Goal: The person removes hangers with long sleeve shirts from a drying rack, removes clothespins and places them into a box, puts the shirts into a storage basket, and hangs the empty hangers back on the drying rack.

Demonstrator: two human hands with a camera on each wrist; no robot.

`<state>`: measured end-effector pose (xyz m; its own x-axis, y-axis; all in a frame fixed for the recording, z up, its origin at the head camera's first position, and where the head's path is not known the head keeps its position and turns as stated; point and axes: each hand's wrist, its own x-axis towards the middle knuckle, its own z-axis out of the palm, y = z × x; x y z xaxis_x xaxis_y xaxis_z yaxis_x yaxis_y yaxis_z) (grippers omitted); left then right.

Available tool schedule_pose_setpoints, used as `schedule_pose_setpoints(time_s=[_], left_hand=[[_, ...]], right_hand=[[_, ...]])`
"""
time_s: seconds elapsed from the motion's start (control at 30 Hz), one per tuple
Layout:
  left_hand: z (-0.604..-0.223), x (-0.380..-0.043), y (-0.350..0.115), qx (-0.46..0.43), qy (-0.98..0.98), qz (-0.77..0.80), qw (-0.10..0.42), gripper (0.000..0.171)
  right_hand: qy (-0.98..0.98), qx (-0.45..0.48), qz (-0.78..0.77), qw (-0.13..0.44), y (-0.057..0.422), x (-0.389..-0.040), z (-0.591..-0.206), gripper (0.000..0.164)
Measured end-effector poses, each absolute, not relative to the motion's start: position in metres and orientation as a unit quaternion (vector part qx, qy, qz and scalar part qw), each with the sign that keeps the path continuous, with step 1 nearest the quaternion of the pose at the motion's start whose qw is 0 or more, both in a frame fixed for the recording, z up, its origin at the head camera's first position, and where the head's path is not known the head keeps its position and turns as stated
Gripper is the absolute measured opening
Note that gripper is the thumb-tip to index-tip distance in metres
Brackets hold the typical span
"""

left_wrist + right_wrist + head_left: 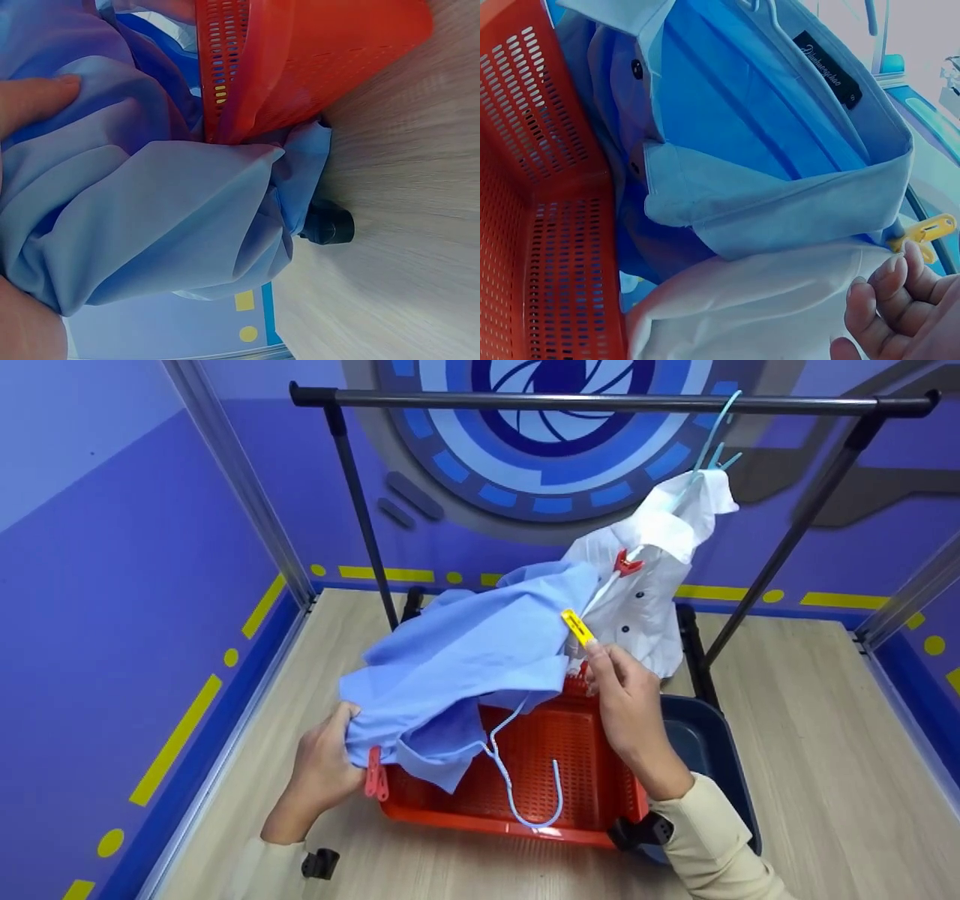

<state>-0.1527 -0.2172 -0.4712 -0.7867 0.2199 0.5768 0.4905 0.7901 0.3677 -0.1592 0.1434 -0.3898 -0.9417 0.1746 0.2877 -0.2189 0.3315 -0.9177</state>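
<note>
A light blue shirt [472, 637], with a black collar label [829, 69], spreads above a red basket [559, 750]. A blue hanger [510, 787] sticks out of its collar, hook toward me. My left hand [326, 750] grips the shirt's left side, thumb on top; some fingers are hidden under cloth. Beside it a red clothespin [376, 775] clips the shirt. At the other shoulder, my right hand [630, 705] pinches a yellow clothespin [577, 628] by its near end; its other end lies at the shirt's edge. In the right wrist view, several fingers [889, 289] are curled.
A black rack [600, 401] stands behind, where a white shirt [637, 585] hangs on a light blue hanger [716, 431] with a red clothespin [627, 562]. A dark blue basin [716, 757] sits right of the red basket. Purple walls [112, 585] enclose the wooden floor.
</note>
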Motion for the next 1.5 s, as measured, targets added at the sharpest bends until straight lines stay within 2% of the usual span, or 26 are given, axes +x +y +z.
schedule_pose_setpoints(time_s=[0.43,1.5], left_hand=[[-0.4733,-0.1537,-0.2167,-0.198,-0.903,-0.261,0.276,0.048],[-0.4765,-0.1517,-0.2145,-0.155,-0.915,-0.291,0.232,0.045]], right_hand=[[-0.779,0.011,0.605,0.167,0.1382,-0.1601,-0.3859,0.034],[-0.757,0.038,0.629,0.176,0.1347,-0.1581,-0.3859,0.034]])
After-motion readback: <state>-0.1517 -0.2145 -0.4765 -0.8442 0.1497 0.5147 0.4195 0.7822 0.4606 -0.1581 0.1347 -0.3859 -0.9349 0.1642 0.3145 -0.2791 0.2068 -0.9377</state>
